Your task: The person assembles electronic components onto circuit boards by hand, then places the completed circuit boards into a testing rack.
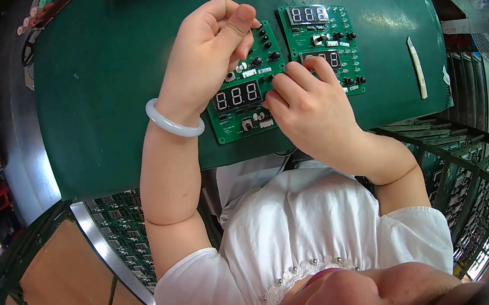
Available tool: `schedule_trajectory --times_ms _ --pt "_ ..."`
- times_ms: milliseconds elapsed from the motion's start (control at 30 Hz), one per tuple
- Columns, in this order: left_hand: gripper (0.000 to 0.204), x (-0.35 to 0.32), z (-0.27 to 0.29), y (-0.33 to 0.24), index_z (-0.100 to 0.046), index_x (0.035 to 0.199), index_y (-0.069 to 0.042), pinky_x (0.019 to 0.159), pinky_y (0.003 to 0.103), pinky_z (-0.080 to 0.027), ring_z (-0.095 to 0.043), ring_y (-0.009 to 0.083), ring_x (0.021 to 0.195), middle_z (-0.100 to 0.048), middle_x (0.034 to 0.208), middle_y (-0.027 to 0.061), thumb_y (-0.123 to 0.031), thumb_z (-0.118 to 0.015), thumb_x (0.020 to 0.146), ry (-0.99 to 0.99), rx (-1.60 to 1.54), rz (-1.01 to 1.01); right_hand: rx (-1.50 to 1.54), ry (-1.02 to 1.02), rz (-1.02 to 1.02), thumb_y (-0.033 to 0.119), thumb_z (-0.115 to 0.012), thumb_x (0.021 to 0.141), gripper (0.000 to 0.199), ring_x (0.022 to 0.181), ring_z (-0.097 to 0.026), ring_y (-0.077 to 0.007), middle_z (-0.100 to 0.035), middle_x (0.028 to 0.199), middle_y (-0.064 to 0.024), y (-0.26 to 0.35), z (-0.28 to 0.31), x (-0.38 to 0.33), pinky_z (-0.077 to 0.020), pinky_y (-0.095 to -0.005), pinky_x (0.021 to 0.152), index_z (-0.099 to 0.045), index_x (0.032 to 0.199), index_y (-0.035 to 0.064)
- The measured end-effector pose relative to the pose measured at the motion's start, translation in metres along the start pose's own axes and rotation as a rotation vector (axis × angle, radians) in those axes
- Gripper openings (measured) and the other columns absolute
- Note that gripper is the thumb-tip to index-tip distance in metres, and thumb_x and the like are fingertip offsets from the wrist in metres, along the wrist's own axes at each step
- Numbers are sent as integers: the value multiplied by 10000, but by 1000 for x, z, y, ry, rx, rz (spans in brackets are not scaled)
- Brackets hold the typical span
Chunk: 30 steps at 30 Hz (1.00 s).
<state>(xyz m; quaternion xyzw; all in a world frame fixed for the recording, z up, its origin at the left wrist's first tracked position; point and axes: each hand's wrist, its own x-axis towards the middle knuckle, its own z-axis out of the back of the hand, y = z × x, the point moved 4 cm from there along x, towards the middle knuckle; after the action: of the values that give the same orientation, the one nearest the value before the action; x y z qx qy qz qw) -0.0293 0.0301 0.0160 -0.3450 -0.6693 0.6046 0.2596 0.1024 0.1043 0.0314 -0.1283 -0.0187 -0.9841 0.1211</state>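
The left hand (pixel 207 55) pinches closed above a green circuit board (pixel 244 100), the right hand (pixel 306 104) curled, fingertips pressing its edge, a second board (pixel 323 43) just beyond.

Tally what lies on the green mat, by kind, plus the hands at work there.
Green circuit boards with digit displays: 2, one under the hands, one to its right
White strip near the mat's right edge: 1
Hands over the boards: 2, left hand, right hand
Total: 5
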Motion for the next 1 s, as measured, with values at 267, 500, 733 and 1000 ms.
schedule_trajectory --times_ms 267,500,733,1000 --pt "347 1 -10 4 -500 1058 -57 469 165 -259 -368 15 546 -502 663 -21 -399 -507 1004 91 -101 -3 377 -267 -213 94 -709 780 117 757 -606 -232 -588 772 -72 -51 25 15 -486 -358 680 -643 865 50" --pt "409 -2 -19 6 -442 1078 -74 488 152 -274 -405 21 573 -549 759 -2 -463 -512 975 162 -120 -53 832 -314 -262 18 -730 799 157 764 -691 -240 -647 841 -106 -66 18 22 -546 -317 677 -657 937 6" --pt "396 2 -8 19 -475 1110 -39 554 199 -346 -479 81 682 -567 800 85 -424 -452 1022 231 -654 241 922 -329 -218 -8 -722 789 136 762 -700 -206 -663 794 -96 -84 19 29 -553 -296 692 -636 894 -11" --pt "500 6 -4 26 -353 1340 150 1091 399 -389 -478 284 1204 -487 1290 219 -51 -390 884 167 -1086 284 931 -326 -179 -25 -725 757 155 759 -688 -196 -674 808 -93 -96 16 39 -551 -295 695 -642 885 -3"
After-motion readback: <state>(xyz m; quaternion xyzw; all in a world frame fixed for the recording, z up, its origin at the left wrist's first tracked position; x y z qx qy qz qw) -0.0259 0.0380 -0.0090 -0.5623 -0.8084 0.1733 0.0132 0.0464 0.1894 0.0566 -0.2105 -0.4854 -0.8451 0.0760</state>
